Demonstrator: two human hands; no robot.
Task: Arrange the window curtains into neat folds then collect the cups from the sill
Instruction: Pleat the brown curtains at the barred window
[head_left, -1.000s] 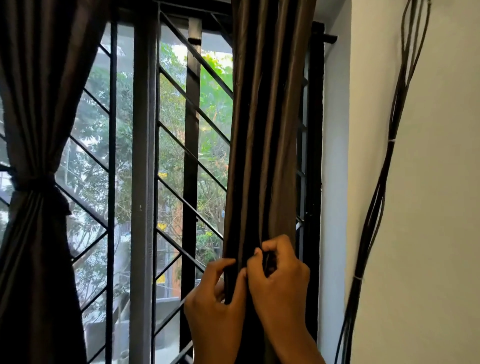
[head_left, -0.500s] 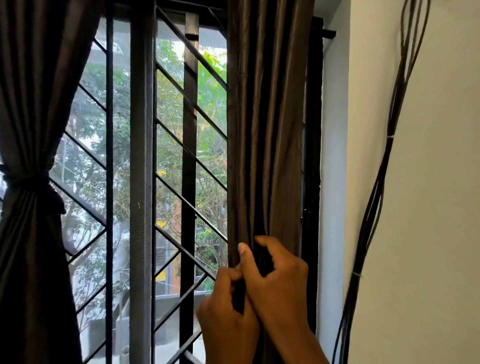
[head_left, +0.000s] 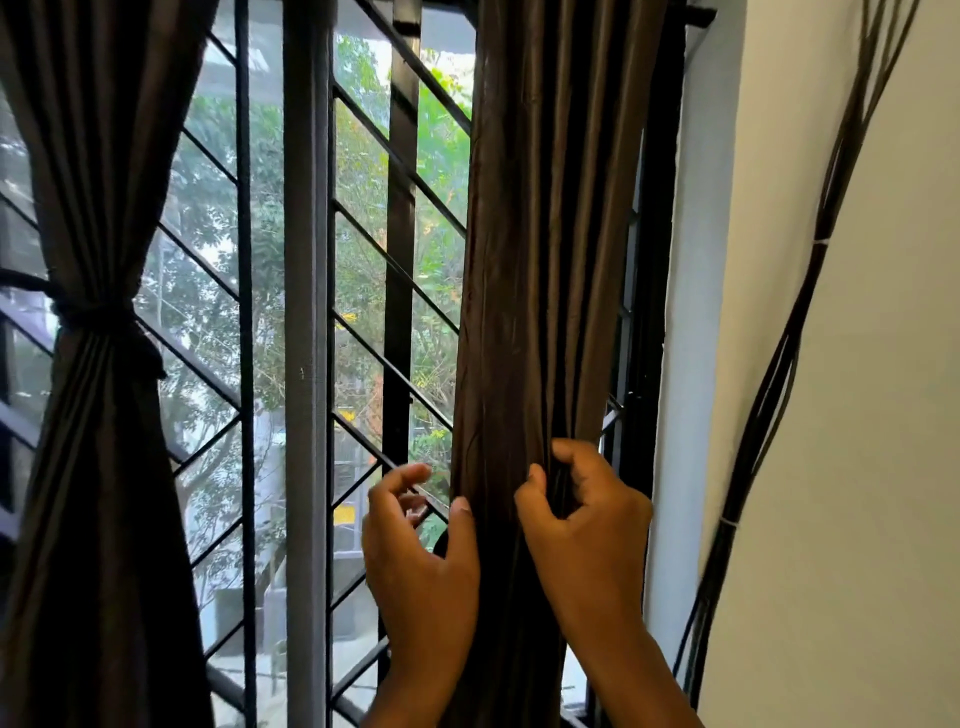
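The dark brown right curtain hangs in gathered vertical folds in front of the window's right side. My right hand grips a bunch of its folds at about waist height, with fingers and thumb curled round the fabric. My left hand is at the curtain's left edge; its thumb lies against the fabric while its loosely curled fingers stay off the cloth in front of the grille. The left curtain hangs tied at its middle with a band. No cups and no sill are in view.
A black metal grille with diagonal bars and a grey window frame post stand behind the curtains. A bundle of black cables runs down the white wall on the right.
My left hand has let go of the folds and moved left to the curtain's edge, its fingers opening. My right hand stays closed on the folds. The view has shifted slightly.
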